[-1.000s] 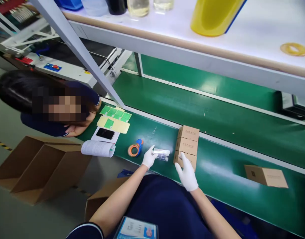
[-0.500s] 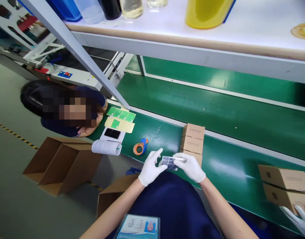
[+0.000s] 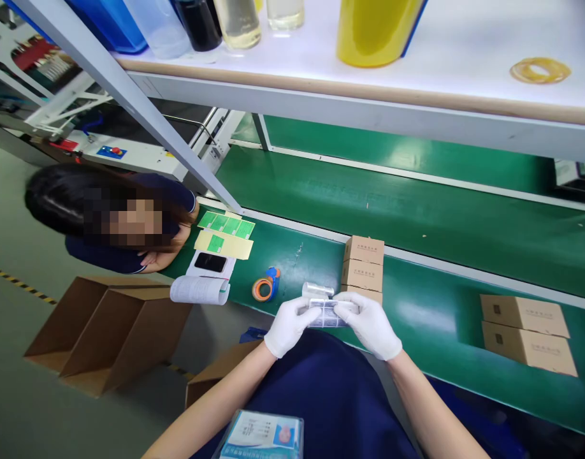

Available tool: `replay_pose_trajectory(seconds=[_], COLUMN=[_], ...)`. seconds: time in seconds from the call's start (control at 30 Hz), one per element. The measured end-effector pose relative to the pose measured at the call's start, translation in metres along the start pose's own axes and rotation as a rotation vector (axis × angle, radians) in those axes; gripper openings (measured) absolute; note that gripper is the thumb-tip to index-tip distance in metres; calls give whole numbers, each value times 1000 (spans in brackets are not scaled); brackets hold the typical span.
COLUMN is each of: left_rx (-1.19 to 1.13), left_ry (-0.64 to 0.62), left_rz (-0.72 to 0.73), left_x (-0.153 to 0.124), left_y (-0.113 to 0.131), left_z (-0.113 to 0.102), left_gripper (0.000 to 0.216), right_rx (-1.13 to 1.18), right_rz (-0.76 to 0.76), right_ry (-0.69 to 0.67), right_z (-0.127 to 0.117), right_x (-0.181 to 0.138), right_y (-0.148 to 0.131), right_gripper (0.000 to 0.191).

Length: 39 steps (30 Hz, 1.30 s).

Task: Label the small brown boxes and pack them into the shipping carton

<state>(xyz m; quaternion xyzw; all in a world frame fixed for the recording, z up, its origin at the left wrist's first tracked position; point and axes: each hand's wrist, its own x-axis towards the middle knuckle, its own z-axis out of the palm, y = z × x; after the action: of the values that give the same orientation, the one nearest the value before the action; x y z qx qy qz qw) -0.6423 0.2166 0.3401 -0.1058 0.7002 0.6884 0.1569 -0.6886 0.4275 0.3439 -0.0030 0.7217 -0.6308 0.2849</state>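
Both of my hands wear white gloves and meet in front of my body at the table's near edge. Between them is a silvery-grey sheet (image 3: 327, 316) divided into rectangles by pale lines, probably labels. Its far part curls up into a shiny roll beyond my fingers. My left hand (image 3: 287, 326) pinches the sheet's left side, thumb on top. My right hand (image 3: 369, 324) grips the right side, thumb and fingers closed on it. Just beyond my right hand stands a row of small brown cartons (image 3: 362, 274). Left of my hands lies an orange-and-blue tape dispenser (image 3: 266, 285).
A person (image 3: 130, 217) leans on the table's left end beside green label sheets (image 3: 225, 224), a phone (image 3: 210, 262) and a curled booklet (image 3: 199, 290). Two cartons (image 3: 526, 331) lie at right. Overhead runs a shelf (image 3: 321, 92) with bottles. Large open boxes (image 3: 106, 338) stand on the floor.
My left fingers have closed onto the sheet, which now spans both hands with its far part curled up. Another gloved hand at the right cartons has left the view. The camera view has shifted slightly.
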Motion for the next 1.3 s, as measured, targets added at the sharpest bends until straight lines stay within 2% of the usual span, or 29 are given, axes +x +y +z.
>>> replay_pose_trajectory(seconds=[0.23,0.43,0.6,0.77,0.97,1.1,1.3], left_rx=[-29,-26,-130,-95,-67,-21,37], left_ry=[44,173,145,163,77,64,4], left_rz=[11,10,7,34,61,50,80], left_x=[-10,-22,-17,-22,-19,-13,-6], left_y=[13,9,-4,5,19,24,35], left_z=[-5,-1,2,3,7,14,22], left_gripper=[31,28,25,30,40,37,34], right_rx=[-43,-237,-367,-448,-446,-458,-365], right_rz=[9,-75,-73,-56,-79,-146,-149], right_ry=[-48,3,79,124,178,264,309], right_z=[9,11,6,8,6,0,-9], right_x=[-2,-3,9,0,-11,-18,-25], right_y=[-14,-8,2,-13,-21,-16,-12], right_gripper=[35,39,49,56,49,45,43])
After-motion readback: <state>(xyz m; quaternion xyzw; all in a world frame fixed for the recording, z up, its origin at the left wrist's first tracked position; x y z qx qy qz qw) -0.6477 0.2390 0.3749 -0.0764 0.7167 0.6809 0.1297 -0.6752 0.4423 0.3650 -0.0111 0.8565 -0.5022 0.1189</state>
